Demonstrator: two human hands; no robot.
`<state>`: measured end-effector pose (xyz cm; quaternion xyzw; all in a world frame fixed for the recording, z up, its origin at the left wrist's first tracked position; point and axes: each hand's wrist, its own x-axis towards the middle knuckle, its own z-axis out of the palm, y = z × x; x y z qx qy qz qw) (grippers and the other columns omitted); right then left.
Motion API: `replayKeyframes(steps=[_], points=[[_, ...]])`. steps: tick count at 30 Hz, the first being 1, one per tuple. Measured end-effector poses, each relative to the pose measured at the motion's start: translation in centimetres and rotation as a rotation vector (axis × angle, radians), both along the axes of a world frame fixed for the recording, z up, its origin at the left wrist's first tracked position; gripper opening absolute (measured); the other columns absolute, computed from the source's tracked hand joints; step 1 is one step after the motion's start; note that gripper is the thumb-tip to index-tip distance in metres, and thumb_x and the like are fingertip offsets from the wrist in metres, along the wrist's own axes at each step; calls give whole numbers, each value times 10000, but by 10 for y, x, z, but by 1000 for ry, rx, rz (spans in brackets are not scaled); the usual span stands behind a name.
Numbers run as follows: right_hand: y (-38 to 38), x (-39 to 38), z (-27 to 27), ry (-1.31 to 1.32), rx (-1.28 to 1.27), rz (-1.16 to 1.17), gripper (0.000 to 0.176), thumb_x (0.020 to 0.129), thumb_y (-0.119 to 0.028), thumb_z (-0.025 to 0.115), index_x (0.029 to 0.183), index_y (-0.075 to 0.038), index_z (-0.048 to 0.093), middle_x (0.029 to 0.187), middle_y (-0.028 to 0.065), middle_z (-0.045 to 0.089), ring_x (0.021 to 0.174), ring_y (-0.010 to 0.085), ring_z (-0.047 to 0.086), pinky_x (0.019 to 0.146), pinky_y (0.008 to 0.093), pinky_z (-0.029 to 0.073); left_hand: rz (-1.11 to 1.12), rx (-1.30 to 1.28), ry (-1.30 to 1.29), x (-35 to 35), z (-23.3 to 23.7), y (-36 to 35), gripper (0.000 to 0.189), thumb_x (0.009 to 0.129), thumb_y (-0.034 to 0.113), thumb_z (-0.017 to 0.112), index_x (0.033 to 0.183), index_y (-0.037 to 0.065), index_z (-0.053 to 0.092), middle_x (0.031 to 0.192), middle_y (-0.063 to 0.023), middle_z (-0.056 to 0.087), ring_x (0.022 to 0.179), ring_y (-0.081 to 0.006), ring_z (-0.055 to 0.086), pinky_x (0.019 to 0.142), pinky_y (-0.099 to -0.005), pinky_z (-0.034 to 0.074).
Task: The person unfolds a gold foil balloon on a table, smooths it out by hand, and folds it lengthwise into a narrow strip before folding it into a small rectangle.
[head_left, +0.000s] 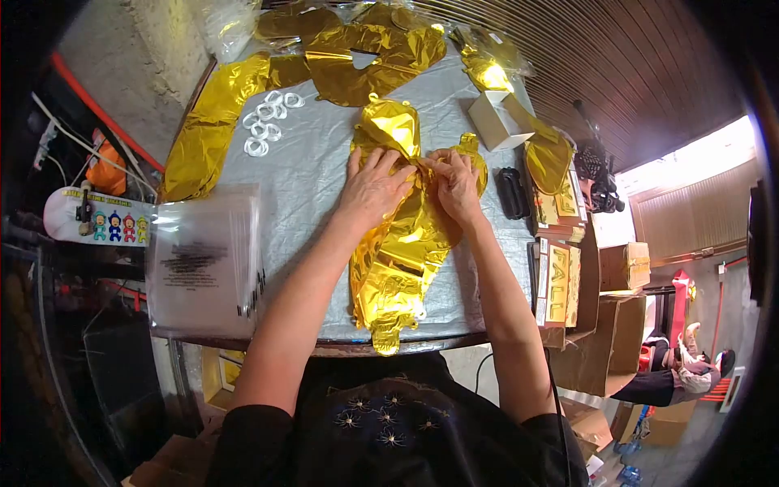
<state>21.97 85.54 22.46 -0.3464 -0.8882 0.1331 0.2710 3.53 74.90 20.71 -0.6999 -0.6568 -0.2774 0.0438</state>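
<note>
A flat, partly folded gold foil balloon (406, 235) with small tabs lies lengthwise on the grey-covered table (304, 195). My left hand (376, 188) rests on its upper part, with the fingers stretched out and pressing on the foil. Close beside it, my right hand (456, 183) has thumb and fingers drawn together in a pinch on the foil near the middle crease. Another gold tab and rounded foil edge (471, 150) show just beyond the right hand. The undersides of the fingertips are hidden.
White ribbon coils (268, 122) lie at upper left, and clear plastic bags (203, 260) are stacked at lower left. More gold foil (369, 69) covers the far edge. A white box (497, 122), a black object (512, 193) and printed packs (558, 280) line the right side.
</note>
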Motion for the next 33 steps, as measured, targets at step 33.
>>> replayKeyframes(steps=[33], points=[[-15, -1, 6, -232, 303, 27, 388, 890, -186, 674, 1257, -255, 779, 1361, 56, 629, 1304, 289, 531, 1128, 553, 318, -4, -41, -59, 1, 14, -2, 354, 1023, 378, 610, 1209, 81, 560, 1275, -102, 595, 1301, -303, 512, 1189, -591, 260]])
